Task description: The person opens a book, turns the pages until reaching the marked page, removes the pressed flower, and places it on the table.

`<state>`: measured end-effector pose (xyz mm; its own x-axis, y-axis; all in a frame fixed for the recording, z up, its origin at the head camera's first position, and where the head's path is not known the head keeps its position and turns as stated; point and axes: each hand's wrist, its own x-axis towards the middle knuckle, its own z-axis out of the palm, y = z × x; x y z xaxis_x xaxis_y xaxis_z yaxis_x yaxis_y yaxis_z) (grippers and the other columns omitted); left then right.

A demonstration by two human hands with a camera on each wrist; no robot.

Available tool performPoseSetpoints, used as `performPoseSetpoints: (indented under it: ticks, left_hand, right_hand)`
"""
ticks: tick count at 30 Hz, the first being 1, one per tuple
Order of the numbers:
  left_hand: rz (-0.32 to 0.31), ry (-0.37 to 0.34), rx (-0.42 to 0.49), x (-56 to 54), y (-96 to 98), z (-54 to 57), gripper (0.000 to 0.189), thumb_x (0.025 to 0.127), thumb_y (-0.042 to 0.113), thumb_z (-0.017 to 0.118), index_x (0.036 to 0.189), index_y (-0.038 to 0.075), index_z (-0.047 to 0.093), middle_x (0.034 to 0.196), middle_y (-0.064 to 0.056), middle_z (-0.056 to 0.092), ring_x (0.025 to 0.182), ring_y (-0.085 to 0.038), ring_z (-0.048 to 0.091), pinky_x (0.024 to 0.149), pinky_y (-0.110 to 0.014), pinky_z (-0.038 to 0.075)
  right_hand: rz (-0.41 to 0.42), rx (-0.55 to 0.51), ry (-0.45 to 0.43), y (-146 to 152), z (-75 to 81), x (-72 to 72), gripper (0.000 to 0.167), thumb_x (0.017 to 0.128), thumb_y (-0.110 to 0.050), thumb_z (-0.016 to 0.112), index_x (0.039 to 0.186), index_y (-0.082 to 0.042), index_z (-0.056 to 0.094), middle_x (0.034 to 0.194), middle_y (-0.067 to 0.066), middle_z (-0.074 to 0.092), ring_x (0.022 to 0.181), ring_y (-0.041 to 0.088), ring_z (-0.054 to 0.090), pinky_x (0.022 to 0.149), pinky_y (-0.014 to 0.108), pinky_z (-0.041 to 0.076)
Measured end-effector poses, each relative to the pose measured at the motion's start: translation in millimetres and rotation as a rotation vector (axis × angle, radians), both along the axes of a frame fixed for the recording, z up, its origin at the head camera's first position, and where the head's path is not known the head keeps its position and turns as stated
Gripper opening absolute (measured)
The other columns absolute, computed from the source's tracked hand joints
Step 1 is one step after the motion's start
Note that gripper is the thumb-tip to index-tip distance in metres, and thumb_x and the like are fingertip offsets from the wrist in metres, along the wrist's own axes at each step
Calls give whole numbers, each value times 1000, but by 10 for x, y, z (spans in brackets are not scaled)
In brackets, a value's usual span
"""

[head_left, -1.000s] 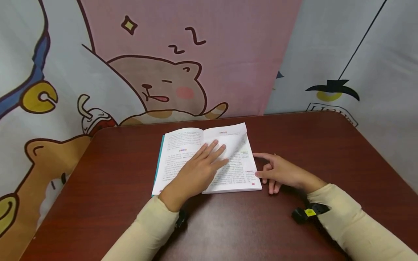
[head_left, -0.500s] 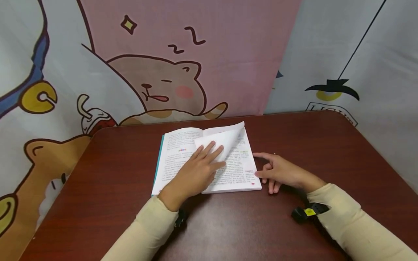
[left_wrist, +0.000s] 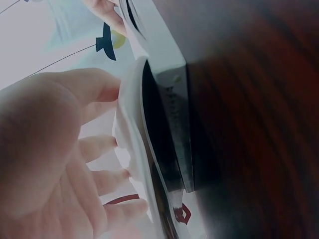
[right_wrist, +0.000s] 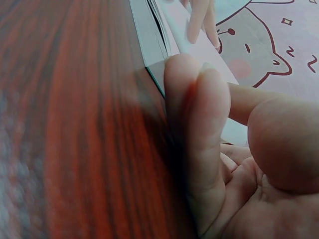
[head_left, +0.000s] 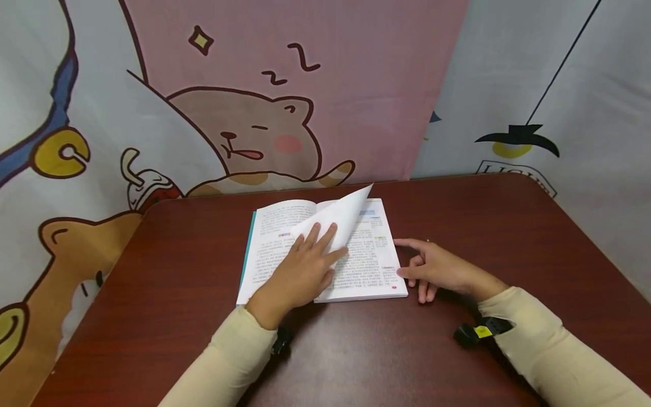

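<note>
An open book [head_left: 370,260] with printed pages and a teal cover edge lies on the table. My left hand [head_left: 300,274] rests its spread fingers on a half-turned page [head_left: 351,212], whose far corner sticks up while the rest curls leftward. In the left wrist view, the fingertips press against the bowed paper [left_wrist: 130,119], with a dark gap beneath it. At the book's right edge is my right hand [head_left: 439,267], thumb and extended index finger touching that edge. Its other fingers [right_wrist: 204,114] are loosely bent beside the book, low over the tabletop.
The dark red-brown wooden table [head_left: 168,316] reaches back to a cartoon-printed cloth [head_left: 376,85]. Both forearms wear cream sleeves [head_left: 559,345]. A black wrist device [head_left: 468,334] with a yellow tag is strapped at the right wrist.
The page under my left hand has swung leftward and its raised corner has moved left, uncovering more of the right-hand page. My left hand has slid slightly left; my right hand stays put.
</note>
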<state>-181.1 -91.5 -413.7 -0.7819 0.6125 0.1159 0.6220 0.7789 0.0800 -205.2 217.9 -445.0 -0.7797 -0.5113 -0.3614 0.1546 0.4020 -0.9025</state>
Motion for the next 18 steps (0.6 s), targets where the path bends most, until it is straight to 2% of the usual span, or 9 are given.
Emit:
performPoseSetpoints:
  ticks: [3,9,18]
  left_hand:
    - [24,-6,-12,4,-1,3,46,98,23,61,144,23,56,164,-15,28,149,-44,28,111,-62,37]
    - [51,28,-26,12,-21,1,48,97,26,62,144,23,54,163,-18,30,146,-48,32,110,-63,38]
    - [103,3,-44,1,-73,-17,51,98,31,60,148,24,50,164,-16,27,149,-47,27,108,-67,36]
  right_hand:
    - [1,7,-2,6,-2,4,81,95,-18,68,158,-8,18,75,12,61,48,22,66,45,39,55]
    - [3,21,4,10,-8,3,81,95,-19,69,158,-9,19,76,13,61,49,23,67,45,39,55]
    - [9,31,20,7,5,-6,82,95,-21,69,158,-10,19,75,13,61,49,24,67,45,40,55]
